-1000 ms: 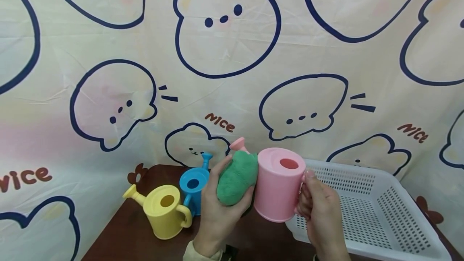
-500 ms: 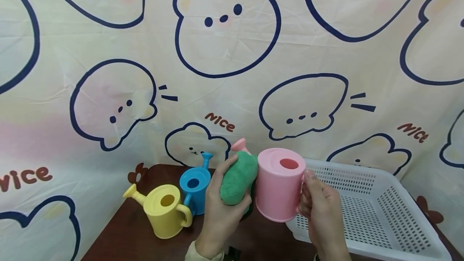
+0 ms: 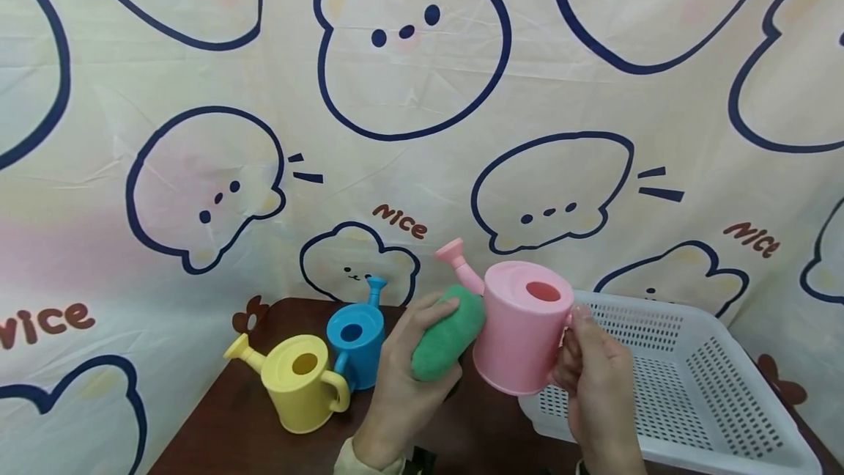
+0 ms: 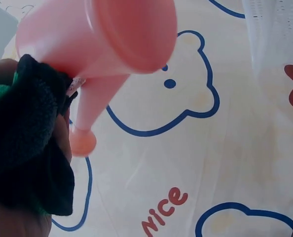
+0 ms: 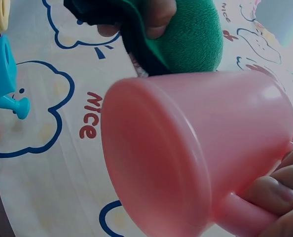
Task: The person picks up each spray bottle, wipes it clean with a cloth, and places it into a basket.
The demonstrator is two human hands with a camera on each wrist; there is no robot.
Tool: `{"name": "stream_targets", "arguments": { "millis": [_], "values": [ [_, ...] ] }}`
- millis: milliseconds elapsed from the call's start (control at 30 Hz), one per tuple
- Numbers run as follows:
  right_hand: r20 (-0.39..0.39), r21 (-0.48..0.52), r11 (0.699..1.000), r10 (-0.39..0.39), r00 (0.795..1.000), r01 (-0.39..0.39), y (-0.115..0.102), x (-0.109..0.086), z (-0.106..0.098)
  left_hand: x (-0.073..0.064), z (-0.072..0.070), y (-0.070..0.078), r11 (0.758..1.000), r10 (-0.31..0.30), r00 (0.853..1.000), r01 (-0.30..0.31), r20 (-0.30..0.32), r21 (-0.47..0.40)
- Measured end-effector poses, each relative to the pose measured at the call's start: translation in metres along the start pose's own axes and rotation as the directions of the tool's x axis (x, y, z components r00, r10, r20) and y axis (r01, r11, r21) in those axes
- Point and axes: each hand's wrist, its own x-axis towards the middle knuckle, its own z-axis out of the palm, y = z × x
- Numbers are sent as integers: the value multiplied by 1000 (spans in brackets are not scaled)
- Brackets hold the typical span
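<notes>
My right hand (image 3: 601,376) grips the handle of a pink watering can (image 3: 524,336), held up over the table in the head view. The can's spout points up and left; its filling hole faces up. My left hand (image 3: 404,372) holds a bunched green plush cloth (image 3: 448,336) against the can's left side, fingers and thumb around it. In the left wrist view the cloth (image 4: 35,133) shows a darker underside and a small printed tag. The right wrist view shows the can's base (image 5: 146,158), with the green cloth (image 5: 193,37) along its side.
A yellow watering can (image 3: 300,387) and a blue watering can (image 3: 356,343) stand on the dark brown table (image 3: 217,416) to the left. A white perforated plastic basket (image 3: 745,358) sits at the right, partly behind the right hand. A cartoon-printed curtain (image 3: 409,167) hangs behind.
The pink watering can has shifted right and slightly up, with more of its spout showing. My left hand and the green cloth have moved right and a little lower along its side.
</notes>
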Motion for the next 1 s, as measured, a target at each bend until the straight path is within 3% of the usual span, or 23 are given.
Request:
{"name": "stream_targets", "arguments": {
  "millis": [267, 533, 733, 1000],
  "values": [
    [-83, 53, 998, -24, 996, 28, -3, 3, -6, -1, 5, -5, 996, 64, 993, -70, 99, 62],
    [-189, 100, 993, -45, 981, 65, -7, 2, -8, -2, 9, -5, 993, 50, 985, -66, 165, 96],
    [-209, 97, 990, -78, 975, 100, -6, 2, -9, -1, 10, -8, 991, 47, 981, -70, 186, 115],
    [-193, 71, 993, -82, 978, 97, -5, 1, -6, -1, 9, -7, 986, 68, 985, -91, 161, 138]
  ]
}}
